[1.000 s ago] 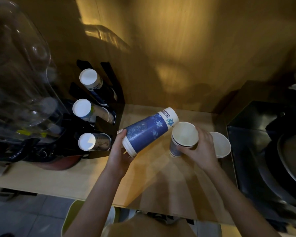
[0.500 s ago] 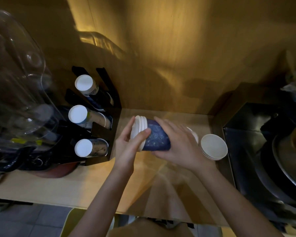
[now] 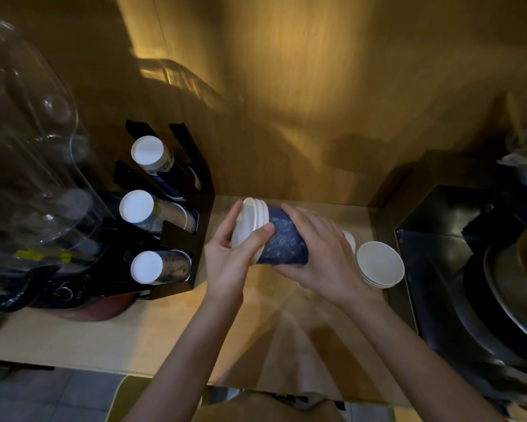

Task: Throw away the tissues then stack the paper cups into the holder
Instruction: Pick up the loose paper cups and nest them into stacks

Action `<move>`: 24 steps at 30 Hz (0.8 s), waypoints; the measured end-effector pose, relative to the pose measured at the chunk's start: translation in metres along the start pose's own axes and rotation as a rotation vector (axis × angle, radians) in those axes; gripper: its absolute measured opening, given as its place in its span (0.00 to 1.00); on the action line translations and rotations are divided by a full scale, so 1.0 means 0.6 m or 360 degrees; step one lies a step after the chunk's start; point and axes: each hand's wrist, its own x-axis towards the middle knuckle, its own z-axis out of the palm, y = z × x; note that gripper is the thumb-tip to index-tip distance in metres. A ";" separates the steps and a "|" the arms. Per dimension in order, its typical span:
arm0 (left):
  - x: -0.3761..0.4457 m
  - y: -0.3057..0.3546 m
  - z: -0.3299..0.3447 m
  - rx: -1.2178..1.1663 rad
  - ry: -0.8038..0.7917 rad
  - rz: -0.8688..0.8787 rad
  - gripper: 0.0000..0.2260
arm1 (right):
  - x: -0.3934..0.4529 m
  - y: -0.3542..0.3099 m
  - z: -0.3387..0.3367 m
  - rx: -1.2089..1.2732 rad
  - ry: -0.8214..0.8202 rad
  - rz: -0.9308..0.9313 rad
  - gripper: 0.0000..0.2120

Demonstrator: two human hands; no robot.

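Note:
Both hands hold a stack of blue patterned paper cups lying on its side above the wooden counter, white rims toward the left. My left hand grips the rim end, thumb across the rims. My right hand wraps over the blue body from the right. The black cup holder stands at the left with three slanted rows of cups, their white bases facing me. A short stack of white-lined cups stands upright on the counter just right of my right hand. No tissues are visible.
A clear plastic dome over a dark appliance fills the far left. A black bin or box and metal pans stand at the right. Wooden wall behind, counter edge near me, grey floor below.
A second ago my left hand held the long blue stack and my right a separate cup. The two came together; both hands now grip one stack, held a little nearer the holder.

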 end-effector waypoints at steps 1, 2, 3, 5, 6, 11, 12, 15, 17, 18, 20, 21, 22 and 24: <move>0.001 0.000 0.002 -0.0021 0.0007 -0.0009 0.33 | 0.001 0.001 0.002 -0.0042 0.0026 -0.0023 0.42; 0.001 0.001 0.003 -0.0049 0.0017 -0.0038 0.35 | 0.002 0.002 0.003 -0.0098 0.0064 -0.0055 0.42; 0.003 0.000 0.001 -0.0088 0.0043 -0.0087 0.36 | 0.003 0.004 0.005 -0.0162 0.0112 -0.0093 0.41; 0.007 0.002 -0.004 -0.0209 0.0100 -0.0230 0.32 | 0.003 0.012 0.004 -0.0286 0.0230 -0.0163 0.38; 0.010 0.005 -0.009 -0.0294 0.0112 -0.0293 0.27 | 0.005 0.019 0.002 -0.0318 0.0286 -0.0170 0.37; 0.025 0.008 -0.045 -0.0729 0.0134 -0.0479 0.08 | 0.009 0.051 -0.035 0.0064 0.0465 0.0101 0.38; 0.026 0.007 -0.051 -0.0778 0.0144 -0.0527 0.10 | 0.009 0.053 -0.044 0.0256 0.0525 0.0222 0.40; 0.027 -0.007 -0.064 -0.0811 0.0156 -0.0643 0.13 | 0.005 0.058 -0.067 0.0803 0.0692 0.0470 0.45; 0.024 -0.020 -0.067 -0.0783 0.0144 -0.0695 0.13 | -0.005 0.062 -0.071 0.1021 0.0788 0.0514 0.43; 0.021 -0.025 -0.067 -0.0760 0.0124 -0.0718 0.13 | -0.009 0.064 -0.068 0.1126 0.0807 0.0547 0.41; 0.017 -0.033 -0.067 -0.0709 0.0098 -0.0760 0.13 | -0.019 0.070 -0.053 0.1285 0.0802 0.0653 0.39; 0.015 -0.037 -0.068 -0.0681 0.0087 -0.0771 0.13 | -0.024 0.075 -0.040 0.1316 0.0786 0.0712 0.40; 0.014 -0.041 -0.068 -0.0662 0.0077 -0.0783 0.14 | -0.030 0.082 -0.026 0.1311 0.0757 0.0772 0.42; 0.011 -0.050 -0.069 -0.0639 0.0099 -0.0819 0.17 | -0.044 0.094 0.002 0.1220 0.0653 0.0896 0.44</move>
